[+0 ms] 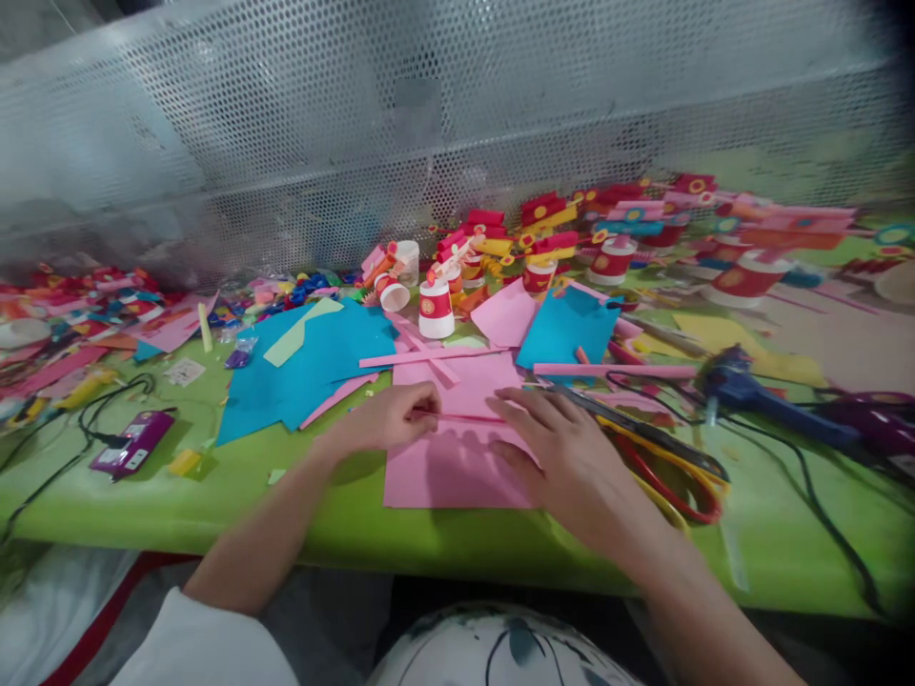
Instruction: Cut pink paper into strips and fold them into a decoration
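Observation:
On the green table, a pink paper sheet (457,481) lies in front of me. Across it runs a thin pink paper strip (464,417), spanning the gap between my hands. My left hand (396,416) is closed, its curled fingers pinching the strip's left end. My right hand (564,448) lies palm down with fingers stretched out, the fingertips at the strip's right end. Just beyond are a pink paper roll (436,357) and, to the right, another pink roll (607,370). Scissors (679,476) with red and yellow handles lie beside my right hand, partly covered by it.
Blue paper sheets (264,391) lie left. Red-and-white paper cups (436,310) with rolled-paper pieces stand behind. A blue glue gun (772,400) with a black cord lies right; a purple box (133,445) with a cable sits left. A perforated metal panel (429,124) closes off the back.

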{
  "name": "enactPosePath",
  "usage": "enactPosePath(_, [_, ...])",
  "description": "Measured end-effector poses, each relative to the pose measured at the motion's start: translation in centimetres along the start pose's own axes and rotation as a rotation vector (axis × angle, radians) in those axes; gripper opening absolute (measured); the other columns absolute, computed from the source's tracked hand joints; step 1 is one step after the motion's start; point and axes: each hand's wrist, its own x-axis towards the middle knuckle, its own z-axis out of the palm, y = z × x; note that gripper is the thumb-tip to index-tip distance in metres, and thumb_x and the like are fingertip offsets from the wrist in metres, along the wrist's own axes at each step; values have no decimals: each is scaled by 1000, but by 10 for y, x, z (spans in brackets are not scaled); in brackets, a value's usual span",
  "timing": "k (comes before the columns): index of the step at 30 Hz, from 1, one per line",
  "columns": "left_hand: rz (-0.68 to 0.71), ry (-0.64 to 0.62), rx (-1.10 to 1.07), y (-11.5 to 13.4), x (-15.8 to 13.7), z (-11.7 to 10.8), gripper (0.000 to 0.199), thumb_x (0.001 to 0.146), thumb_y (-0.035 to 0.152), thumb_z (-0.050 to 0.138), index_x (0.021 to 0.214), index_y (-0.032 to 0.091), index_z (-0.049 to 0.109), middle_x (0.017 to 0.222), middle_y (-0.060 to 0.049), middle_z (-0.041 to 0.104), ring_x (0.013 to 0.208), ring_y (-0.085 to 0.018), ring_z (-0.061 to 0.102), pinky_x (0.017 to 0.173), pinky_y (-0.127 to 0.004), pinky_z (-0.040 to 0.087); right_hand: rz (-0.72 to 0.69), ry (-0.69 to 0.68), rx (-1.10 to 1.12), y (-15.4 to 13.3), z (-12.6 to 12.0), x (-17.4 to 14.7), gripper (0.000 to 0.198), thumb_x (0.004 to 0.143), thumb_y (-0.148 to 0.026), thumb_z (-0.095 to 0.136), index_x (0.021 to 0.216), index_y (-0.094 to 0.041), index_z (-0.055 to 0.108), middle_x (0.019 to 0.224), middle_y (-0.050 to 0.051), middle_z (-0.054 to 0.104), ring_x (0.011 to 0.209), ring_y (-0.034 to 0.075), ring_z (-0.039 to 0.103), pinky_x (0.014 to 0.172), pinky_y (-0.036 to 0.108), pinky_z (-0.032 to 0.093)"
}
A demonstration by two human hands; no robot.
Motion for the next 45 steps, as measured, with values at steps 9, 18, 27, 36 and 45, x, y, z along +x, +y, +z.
enactPosePath(9, [-51, 53, -190, -17, -12, -7, 4, 89, 24, 57, 92, 23, 60, 92, -2, 72, 86, -19, 69, 72, -28, 50, 69, -331, 1, -13, 6, 51, 23, 97, -20, 54, 102, -22, 76, 89, 6, 79, 82, 23, 72, 67, 31, 47])
enactPosePath(18, [-137, 114, -320, -29, -5, -18, 22, 91, 41, 66, 85, 21, 69, 87, -3, 74, 82, -18, 67, 73, -28, 49, 327, -346, 328, 14, 12, 41, 32, 102, -37, 47, 85, -25, 71, 77, 1, 76, 66, 18, 67, 59, 29, 43])
enactPosePath(27, [-273, 142, -412, -47, -3, -23, 27, 82, 45, 75, 83, 18, 71, 74, -1, 66, 63, -12, 54, 57, -24, 38, 394, -358, 322, 15, 9, 38, 34, 102, -42, 45, 78, -25, 63, 70, -1, 72, 60, 16, 62, 56, 28, 39])
enactPosePath(36, [-352, 118, -503, -55, -9, -39, 34, 75, 48, 82, 76, 16, 70, 58, 6, 46, 52, -7, 40, 49, -21, 32, 324, -377, 170, 9, 14, 31, 22, 97, -22, 46, 91, -26, 67, 74, -1, 75, 62, 18, 66, 54, 27, 33])
enactPosePath(45, [-326, 352, -664, -59, -15, -50, 36, 68, 45, 89, 71, 16, 67, 57, 4, 51, 47, -5, 41, 43, -17, 34, 295, -218, 306, 12, 23, 19, 25, 98, -18, 40, 104, -25, 63, 77, -2, 72, 63, 15, 65, 57, 26, 36])
